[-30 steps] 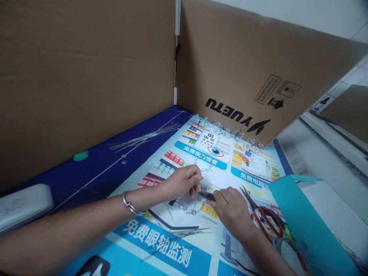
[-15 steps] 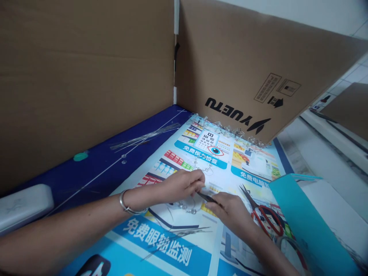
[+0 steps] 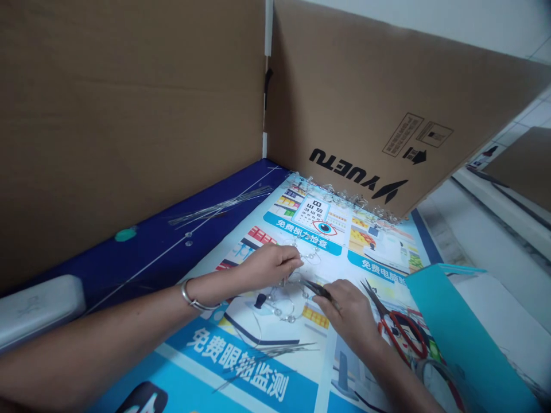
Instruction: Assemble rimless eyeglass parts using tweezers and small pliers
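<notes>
- Beaded wire loop [image 3: 279, 310]: thin silver wire strung with small clear beads, bent into rounded curves, lying on a printed poster [image 3: 241, 355] just under the left hand [image 3: 271, 267].
- Left fingers closed, pinching the wire's upper part.
- Right hand [image 3: 349, 314]: fingers closed on black tweezers [image 3: 319, 290], tips at the wire.
- Red-handled scissors [image 3: 400, 332] lie just beside the right hand.

Our right hand [image 3: 350, 315] has red-handled scissors [image 3: 398, 330] just beside it, and a teal folder [image 3: 460, 332] beyond them blocks that side. Ahead, cardboard panels [image 3: 370, 97] wall us in. Our left hand [image 3: 269, 267] can pass leftward over the blue mat [image 3: 142, 229], across loose metal wires [image 3: 219, 206].
</notes>
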`<state>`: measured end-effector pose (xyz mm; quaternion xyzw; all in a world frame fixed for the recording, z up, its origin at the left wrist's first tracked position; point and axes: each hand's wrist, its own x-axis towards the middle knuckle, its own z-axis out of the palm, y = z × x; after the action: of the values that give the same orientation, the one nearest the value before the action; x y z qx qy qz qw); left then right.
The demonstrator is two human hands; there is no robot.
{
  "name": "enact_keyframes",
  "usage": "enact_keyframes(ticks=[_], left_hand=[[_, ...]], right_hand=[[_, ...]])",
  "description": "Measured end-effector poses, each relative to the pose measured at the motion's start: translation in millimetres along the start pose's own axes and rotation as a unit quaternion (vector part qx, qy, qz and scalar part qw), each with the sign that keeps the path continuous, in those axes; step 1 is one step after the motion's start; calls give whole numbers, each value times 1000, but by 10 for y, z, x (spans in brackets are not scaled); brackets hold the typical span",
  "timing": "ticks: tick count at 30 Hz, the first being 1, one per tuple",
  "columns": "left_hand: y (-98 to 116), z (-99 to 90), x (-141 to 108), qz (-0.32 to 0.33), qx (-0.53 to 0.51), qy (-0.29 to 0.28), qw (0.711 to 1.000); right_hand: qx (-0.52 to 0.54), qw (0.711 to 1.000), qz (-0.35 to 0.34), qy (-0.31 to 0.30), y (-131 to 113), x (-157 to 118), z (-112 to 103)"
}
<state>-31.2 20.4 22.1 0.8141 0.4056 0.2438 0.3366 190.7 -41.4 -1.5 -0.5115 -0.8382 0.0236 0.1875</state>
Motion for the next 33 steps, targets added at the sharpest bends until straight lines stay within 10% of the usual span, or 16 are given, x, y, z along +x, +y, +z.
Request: enact_keyframes(ticks=[12, 33], left_hand=[[51, 147, -40, -63, -86, -57, 993], [2, 216, -48, -87, -105, -89, 987]], right_hand=[[-220, 953, -199, 69, -174, -55, -102], [-219, 951, -207, 61, -211, -56, -121]])
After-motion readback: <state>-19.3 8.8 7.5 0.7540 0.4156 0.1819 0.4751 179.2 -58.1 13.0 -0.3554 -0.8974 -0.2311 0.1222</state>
